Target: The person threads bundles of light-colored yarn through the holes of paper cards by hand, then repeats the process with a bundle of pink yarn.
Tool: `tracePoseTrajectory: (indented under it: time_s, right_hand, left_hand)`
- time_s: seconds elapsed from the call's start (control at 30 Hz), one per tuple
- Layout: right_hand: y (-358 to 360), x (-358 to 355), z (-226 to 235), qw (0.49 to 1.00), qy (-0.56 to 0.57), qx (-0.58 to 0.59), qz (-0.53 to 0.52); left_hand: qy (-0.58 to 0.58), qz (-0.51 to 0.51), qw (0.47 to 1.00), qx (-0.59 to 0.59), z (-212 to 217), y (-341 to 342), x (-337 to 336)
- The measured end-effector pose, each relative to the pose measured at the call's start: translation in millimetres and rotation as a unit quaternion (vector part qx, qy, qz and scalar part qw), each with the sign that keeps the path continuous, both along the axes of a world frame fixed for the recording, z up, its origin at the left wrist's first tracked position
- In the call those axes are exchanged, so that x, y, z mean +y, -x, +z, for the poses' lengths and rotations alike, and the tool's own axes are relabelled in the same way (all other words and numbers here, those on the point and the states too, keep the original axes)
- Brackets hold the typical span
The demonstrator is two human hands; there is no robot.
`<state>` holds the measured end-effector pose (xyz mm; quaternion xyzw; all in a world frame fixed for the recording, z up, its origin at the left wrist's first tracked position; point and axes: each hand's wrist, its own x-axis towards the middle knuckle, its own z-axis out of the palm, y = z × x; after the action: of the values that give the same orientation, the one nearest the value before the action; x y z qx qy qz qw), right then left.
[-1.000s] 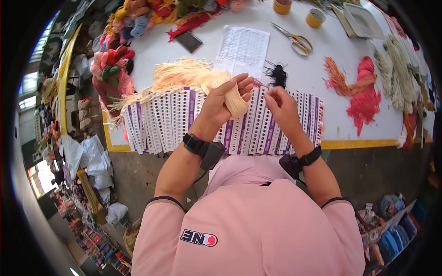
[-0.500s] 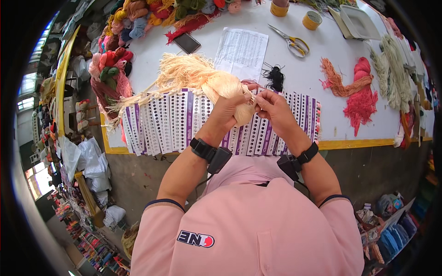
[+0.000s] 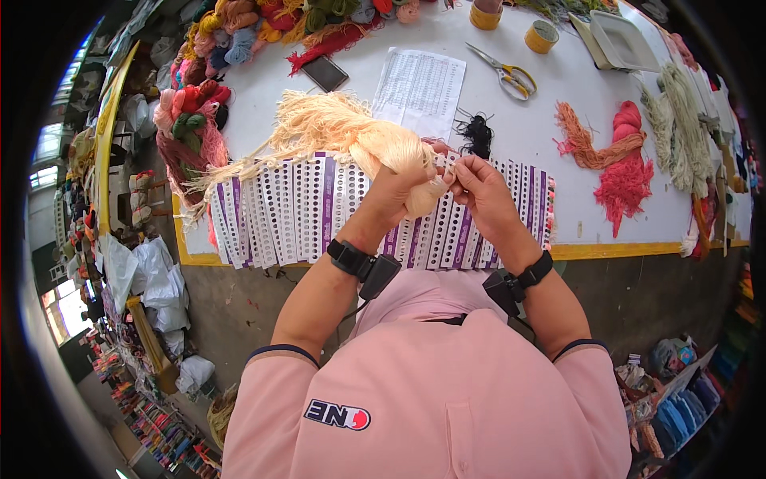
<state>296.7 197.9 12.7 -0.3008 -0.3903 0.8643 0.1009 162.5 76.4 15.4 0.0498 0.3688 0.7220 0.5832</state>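
Note:
A thick skein of cream yarn [image 3: 391,146] lies over the far ends of the cards, its loose ends trailing left. My left hand [image 3: 392,191] is closed around the skein's right end. Close beside it, my right hand [image 3: 483,188] has thumb and fingertips pinched together at the end of a white card with punched holes [image 3: 450,162]. Whatever is between those fingertips is too small to make out. Beneath both hands spreads a row of white and purple punched cards [image 3: 275,211] along the table's near edge.
Beyond the cards lie a printed paper sheet [image 3: 419,92], a phone [image 3: 325,73], a black thread bundle [image 3: 476,134] and yellow-handled scissors [image 3: 511,78]. Coral and pink yarn [image 3: 625,172] rests to the right. Coloured skeins [image 3: 191,120] heap at the left. A tray [image 3: 624,40] stands far right.
The right fingertips have shifted slightly, and the punched end of a white card now shows between my hands. The left hand keeps its hold on the skein.

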Motion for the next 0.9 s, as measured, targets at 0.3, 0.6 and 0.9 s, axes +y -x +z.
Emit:
tracePoseTrajectory:
  time_s: [0.3,0.6,0.9]
  right_hand:
    - [-5.2,-2.5,2.7,0.998,-0.059,-0.02,0.019]
    - [-4.5,-7.2,3.5,0.995,-0.097,-0.031,0.006]
    - [-4.6,-6.0,15.0,0.994,-0.088,-0.052,0.041]
  left_hand:
    - [0.014,-0.002,0.999,0.051,-2.7,-0.2,-7.4]
    - [0.013,-0.014,0.999,0.042,-7.3,0.3,-12.8]
    - [0.004,-0.033,0.997,0.07,-3.8,1.7,-14.6]
